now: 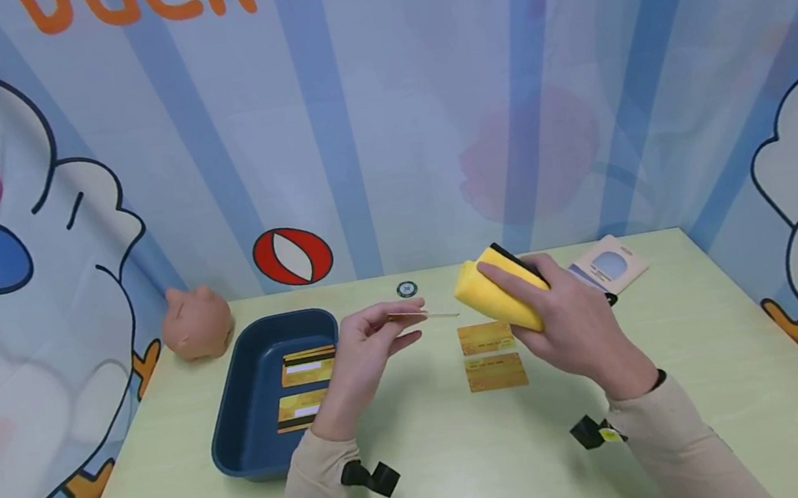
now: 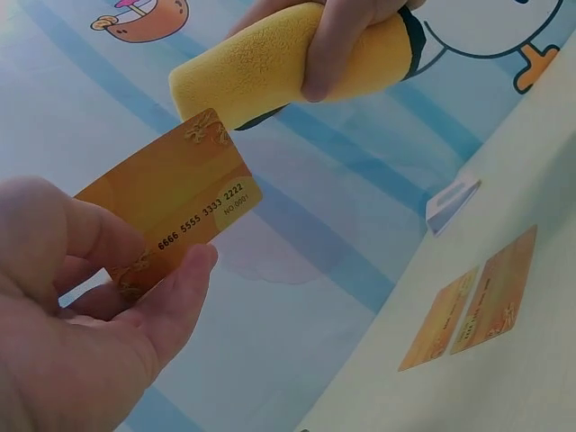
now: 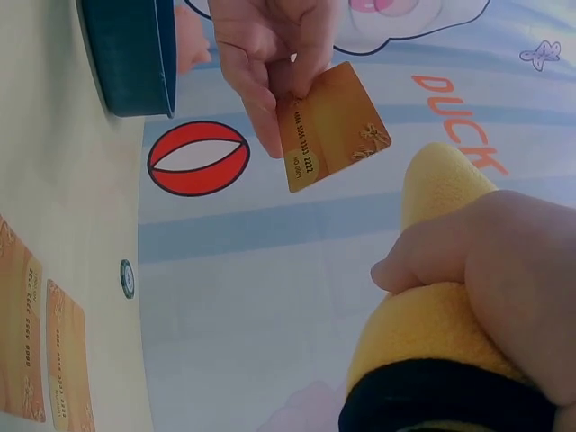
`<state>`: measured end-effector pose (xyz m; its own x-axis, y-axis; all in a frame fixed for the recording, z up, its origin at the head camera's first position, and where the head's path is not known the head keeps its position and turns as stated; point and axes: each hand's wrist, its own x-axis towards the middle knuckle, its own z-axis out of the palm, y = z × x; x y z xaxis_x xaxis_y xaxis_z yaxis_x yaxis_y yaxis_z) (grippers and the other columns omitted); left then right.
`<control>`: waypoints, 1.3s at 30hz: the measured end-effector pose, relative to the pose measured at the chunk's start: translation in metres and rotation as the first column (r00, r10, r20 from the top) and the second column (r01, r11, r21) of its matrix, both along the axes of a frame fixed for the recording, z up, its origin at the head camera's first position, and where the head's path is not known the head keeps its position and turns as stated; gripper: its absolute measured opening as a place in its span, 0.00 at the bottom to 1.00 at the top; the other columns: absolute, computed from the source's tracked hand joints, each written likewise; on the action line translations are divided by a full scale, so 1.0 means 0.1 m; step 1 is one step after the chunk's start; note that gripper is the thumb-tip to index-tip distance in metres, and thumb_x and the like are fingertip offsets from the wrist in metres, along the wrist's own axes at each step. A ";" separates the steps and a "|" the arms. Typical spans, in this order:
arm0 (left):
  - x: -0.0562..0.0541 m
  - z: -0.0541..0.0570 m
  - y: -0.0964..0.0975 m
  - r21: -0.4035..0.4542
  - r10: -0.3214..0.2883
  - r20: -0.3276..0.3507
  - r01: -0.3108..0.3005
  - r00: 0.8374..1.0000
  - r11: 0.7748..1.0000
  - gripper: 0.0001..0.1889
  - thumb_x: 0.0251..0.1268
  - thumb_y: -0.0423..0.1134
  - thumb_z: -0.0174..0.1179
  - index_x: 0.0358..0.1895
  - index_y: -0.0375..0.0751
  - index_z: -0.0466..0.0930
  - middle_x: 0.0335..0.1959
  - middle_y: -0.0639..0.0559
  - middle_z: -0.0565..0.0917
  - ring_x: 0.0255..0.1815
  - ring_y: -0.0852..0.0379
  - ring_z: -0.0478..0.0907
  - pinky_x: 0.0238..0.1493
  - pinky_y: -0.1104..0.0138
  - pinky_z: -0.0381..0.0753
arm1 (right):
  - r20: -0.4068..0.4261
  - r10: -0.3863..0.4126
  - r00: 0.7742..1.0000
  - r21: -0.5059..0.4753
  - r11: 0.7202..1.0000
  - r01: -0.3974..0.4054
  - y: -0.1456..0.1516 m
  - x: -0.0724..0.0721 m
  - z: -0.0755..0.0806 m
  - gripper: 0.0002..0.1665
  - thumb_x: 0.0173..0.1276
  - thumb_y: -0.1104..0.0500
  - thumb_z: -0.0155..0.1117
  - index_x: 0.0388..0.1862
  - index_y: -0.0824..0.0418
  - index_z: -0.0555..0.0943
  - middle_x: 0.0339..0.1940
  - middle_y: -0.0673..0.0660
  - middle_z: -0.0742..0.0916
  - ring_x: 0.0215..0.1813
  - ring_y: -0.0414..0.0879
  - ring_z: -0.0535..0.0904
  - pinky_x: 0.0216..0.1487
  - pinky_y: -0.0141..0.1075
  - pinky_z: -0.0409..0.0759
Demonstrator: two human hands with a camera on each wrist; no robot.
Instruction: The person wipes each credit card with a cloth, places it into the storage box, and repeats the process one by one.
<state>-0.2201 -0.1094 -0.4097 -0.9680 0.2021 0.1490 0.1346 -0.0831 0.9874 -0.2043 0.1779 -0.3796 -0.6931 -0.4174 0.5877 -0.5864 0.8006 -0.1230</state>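
Note:
My left hand pinches a gold bank card between thumb and fingers, raised above the table; the printed number shows in both wrist views. My right hand grips a folded yellow cloth with a black edge, close to the card's free end. In the head view a small gap parts the cloth from the card. Below lie two more gold cards, one card behind the other card. To the left, a dark blue tray holds several cards with black stripes facing up.
A pink piggy bank stands at the back left, beside the tray. A small round chip lies near the table's back edge. Behind my right hand are a pale booklet and a dark object, partly hidden. A printed curtain hangs behind the table.

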 end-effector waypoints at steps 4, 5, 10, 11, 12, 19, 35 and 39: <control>-0.01 -0.01 0.00 0.004 0.003 -0.003 -0.003 1.000 1.000 0.13 0.80 0.26 0.53 0.56 0.30 0.87 0.64 0.45 0.84 0.63 0.48 0.84 0.59 0.60 0.86 | 0.003 0.001 1.000 -0.001 1.000 -0.001 -0.01 0.00 0.00 0.48 0.61 0.61 0.74 0.79 0.38 0.71 0.61 0.67 0.80 0.40 0.58 0.83 0.29 0.48 0.83; -0.01 -0.01 0.01 0.006 0.005 -0.003 -0.005 1.000 1.000 0.13 0.80 0.26 0.53 0.55 0.29 0.87 0.64 0.44 0.84 0.63 0.47 0.84 0.59 0.59 0.86 | 0.005 0.002 1.000 -0.001 1.000 -0.002 -0.01 0.01 0.00 0.48 0.61 0.61 0.74 0.79 0.38 0.71 0.61 0.66 0.80 0.40 0.58 0.83 0.29 0.48 0.83; -0.01 -0.01 0.01 0.001 0.009 -0.001 -0.009 1.000 1.000 0.15 0.78 0.22 0.50 0.53 0.31 0.88 0.63 0.42 0.84 0.62 0.45 0.84 0.57 0.58 0.87 | 0.021 0.009 1.000 0.001 1.000 -0.009 -0.03 0.01 0.00 0.48 0.61 0.61 0.75 0.80 0.38 0.71 0.61 0.66 0.80 0.41 0.57 0.83 0.29 0.47 0.83; -0.01 -0.01 0.01 -0.006 0.007 -0.003 -0.007 1.000 1.000 0.16 0.78 0.22 0.50 0.54 0.32 0.88 0.63 0.42 0.84 0.61 0.45 0.85 0.57 0.58 0.87 | 0.023 0.011 1.000 0.000 1.000 -0.011 -0.04 0.02 0.00 0.48 0.61 0.61 0.75 0.80 0.38 0.71 0.61 0.66 0.80 0.41 0.57 0.83 0.28 0.47 0.83; -0.01 -0.01 0.01 -0.015 0.003 -0.008 -0.003 1.000 1.000 0.17 0.78 0.22 0.50 0.55 0.33 0.88 0.63 0.42 0.84 0.60 0.45 0.85 0.57 0.58 0.87 | 0.023 0.013 1.000 0.000 1.000 -0.013 -0.04 0.02 0.00 0.48 0.61 0.61 0.75 0.80 0.38 0.71 0.61 0.66 0.80 0.41 0.57 0.83 0.28 0.47 0.83; 0.00 -0.02 0.01 -0.067 -0.055 -0.015 0.054 0.998 0.996 0.19 0.76 0.23 0.57 0.63 0.39 0.85 0.64 0.43 0.82 0.59 0.45 0.85 0.58 0.61 0.87 | 0.011 0.029 1.000 0.008 1.000 -0.030 -0.06 0.01 -0.01 0.48 0.61 0.62 0.75 0.79 0.38 0.71 0.61 0.66 0.80 0.40 0.56 0.83 0.26 0.45 0.83; 0.02 -0.01 0.05 -0.062 -0.199 0.015 0.199 0.980 0.978 0.29 0.70 0.26 0.65 0.74 0.39 0.75 0.73 0.44 0.75 0.64 0.45 0.83 0.61 0.61 0.85 | -0.016 0.081 0.997 0.034 0.996 -0.080 -0.15 0.02 -0.07 0.51 0.59 0.61 0.78 0.80 0.39 0.70 0.60 0.66 0.81 0.34 0.54 0.82 0.24 0.43 0.83; 0.03 -0.03 0.08 -0.059 -0.203 0.007 0.203 0.979 0.977 0.33 0.69 0.24 0.65 0.77 0.37 0.69 0.74 0.40 0.74 0.64 0.41 0.83 0.61 0.59 0.85 | -0.013 0.109 0.994 0.047 0.993 -0.108 -0.21 0.03 -0.10 0.51 0.58 0.60 0.79 0.80 0.39 0.71 0.60 0.66 0.81 0.32 0.53 0.83 0.23 0.42 0.83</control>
